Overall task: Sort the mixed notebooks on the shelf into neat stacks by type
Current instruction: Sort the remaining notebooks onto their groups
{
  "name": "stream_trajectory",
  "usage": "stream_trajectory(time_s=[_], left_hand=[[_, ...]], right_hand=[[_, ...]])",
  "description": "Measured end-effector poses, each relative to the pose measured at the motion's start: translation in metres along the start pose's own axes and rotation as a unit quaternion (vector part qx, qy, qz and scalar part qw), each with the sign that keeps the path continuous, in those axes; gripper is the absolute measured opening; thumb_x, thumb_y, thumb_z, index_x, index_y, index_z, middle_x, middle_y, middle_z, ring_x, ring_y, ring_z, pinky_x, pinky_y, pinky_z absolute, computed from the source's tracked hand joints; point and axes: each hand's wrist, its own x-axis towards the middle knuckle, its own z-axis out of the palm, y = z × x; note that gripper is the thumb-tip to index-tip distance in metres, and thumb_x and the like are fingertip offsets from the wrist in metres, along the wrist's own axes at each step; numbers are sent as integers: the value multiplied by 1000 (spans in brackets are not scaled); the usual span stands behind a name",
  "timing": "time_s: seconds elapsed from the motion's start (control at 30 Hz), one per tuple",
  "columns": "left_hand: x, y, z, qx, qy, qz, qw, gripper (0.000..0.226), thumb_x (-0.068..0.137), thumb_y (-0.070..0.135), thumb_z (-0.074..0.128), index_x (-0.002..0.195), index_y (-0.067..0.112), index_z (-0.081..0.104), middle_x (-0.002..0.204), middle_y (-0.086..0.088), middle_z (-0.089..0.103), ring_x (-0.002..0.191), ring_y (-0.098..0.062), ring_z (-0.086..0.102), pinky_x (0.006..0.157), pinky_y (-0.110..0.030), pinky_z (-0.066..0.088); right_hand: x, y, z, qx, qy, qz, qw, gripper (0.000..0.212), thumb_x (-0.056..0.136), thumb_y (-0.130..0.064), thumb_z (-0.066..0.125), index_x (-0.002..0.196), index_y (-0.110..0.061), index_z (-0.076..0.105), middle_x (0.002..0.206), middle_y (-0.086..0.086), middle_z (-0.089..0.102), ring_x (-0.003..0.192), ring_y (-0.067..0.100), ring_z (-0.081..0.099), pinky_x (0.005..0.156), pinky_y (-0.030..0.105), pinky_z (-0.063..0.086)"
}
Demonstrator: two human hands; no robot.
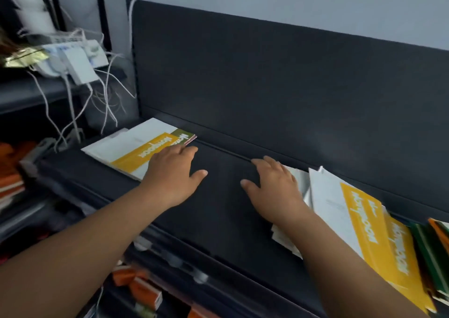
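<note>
Two open hands on the shelf, one at a squared stack and one at a loose pile.

Nearest, orange boxes (143,288) sit blurred on a lower level. On the dark shelf (218,215) the left hand (173,172) lies open and holds nothing. Its straight fingers rest on the right edge of the left stack (131,147) of yellow-banded notebooks, likely to square it against the back panel (291,87). The right hand (272,186), fingers spread and gripping nothing, lies at the left edge of the fanned pile (359,220), probably to draw the next notebook; whether it presses the paper I cannot tell. Green notebooks (430,252) lie at that pile's right end, unsorted. Farther back, an olive cover (185,135) pokes from under the left stack.
</note>
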Motion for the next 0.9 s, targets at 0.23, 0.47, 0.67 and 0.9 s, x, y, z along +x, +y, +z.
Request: stream_trajectory(time_s=[0.23, 0.47, 0.67, 0.9], left_hand=[[50, -136, -11, 30, -40, -64, 997, 65, 92, 55, 44, 145, 18, 34, 143, -6, 43, 132, -28, 37, 104, -41, 33], [92, -232, 0, 45, -144, -145, 978, 76, 84, 70, 38, 141, 21, 39, 134, -11, 51, 123, -33, 48, 102, -44, 39], [101, -246, 10, -33, -151, -141, 978, 71, 85, 64, 46, 140, 20, 39, 135, -8, 53, 122, -32, 50, 100, -43, 42], [93, -238, 12, -88, -135, -117, 980, 60, 85, 55, 53, 133, 20, 45, 127, -8, 55, 118, -30, 49, 97, -42, 43]], right_hand=[[59, -97, 63, 101, -39, 45, 993, 63, 98, -47, 45, 151, -17, 28, 156, 2, 32, 145, 24, 25, 118, 42, 23], [95, -161, 107, 93, -86, 101, 987, 69, 98, -54, 39, 155, -19, 18, 157, 4, 30, 148, 28, 16, 119, 47, 18], [117, -190, 128, 68, -113, 98, 986, 73, 97, -60, 33, 156, -24, 10, 162, -1, 20, 151, 27, 5, 120, 47, 7], [124, -197, 127, 241, -33, 136, 960, 71, 93, -44, 59, 152, -25, 25, 155, -1, 30, 142, 22, 29, 115, 38, 29]])
